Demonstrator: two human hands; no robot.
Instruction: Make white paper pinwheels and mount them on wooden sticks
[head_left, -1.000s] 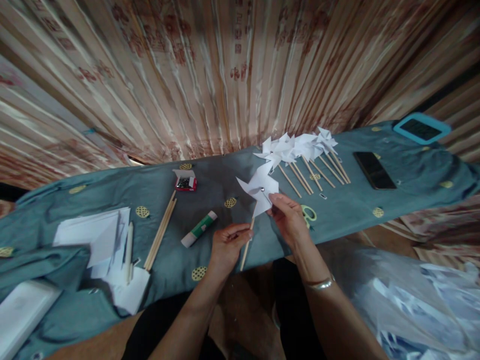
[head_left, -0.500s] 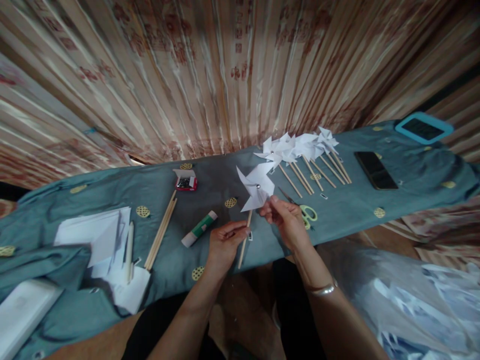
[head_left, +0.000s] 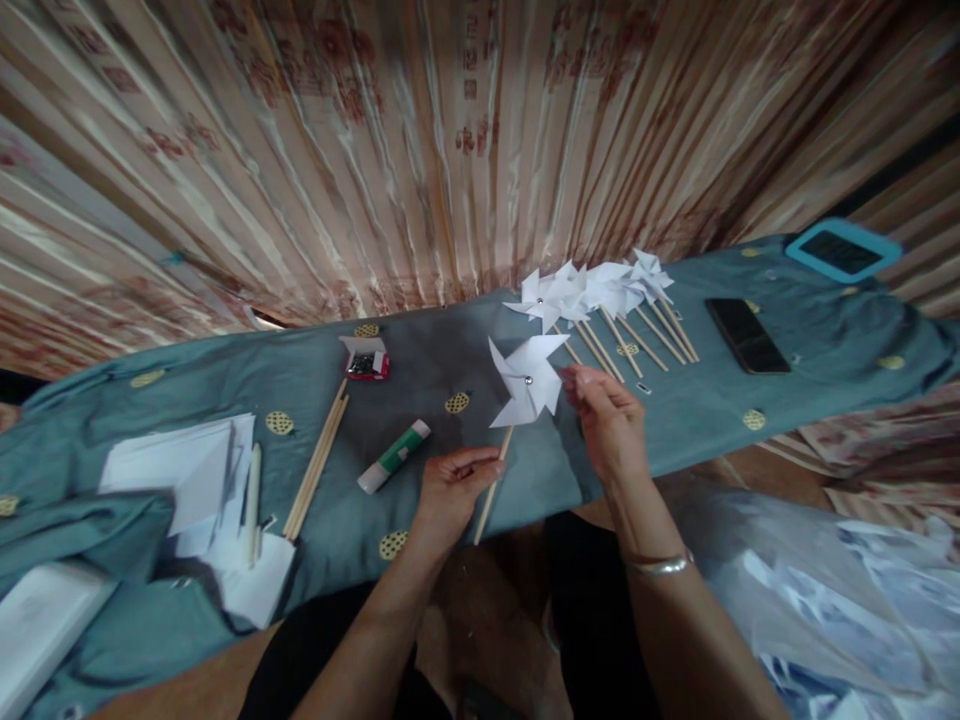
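A white paper pinwheel (head_left: 527, 382) with a shiny pin at its centre is held up over the cloth. My left hand (head_left: 454, 492) is closed on its wooden stick (head_left: 490, 496), thumb and index finger pinching it below the blades. To the right of the blades is my right hand (head_left: 609, 418), fingers loosely bent and slightly apart, with nothing visible in them. Its fingertips are close to the edge of one blade; whether they touch it I cannot tell. The scissors are hidden behind this hand.
Several finished pinwheels (head_left: 592, 290) lie at the back. Leftward are a glue stick (head_left: 394, 456), a red box of pins (head_left: 367, 364), loose sticks (head_left: 319, 468) and paper sheets (head_left: 172, 462). A phone (head_left: 747, 336) and a blue-framed tablet (head_left: 844, 250) lie to the right.
The pinwheel's blades have turned and sit slightly further right. My right hand has moved right and up from the lower blade, covering the scissors. My left hand keeps its hold on the stick.
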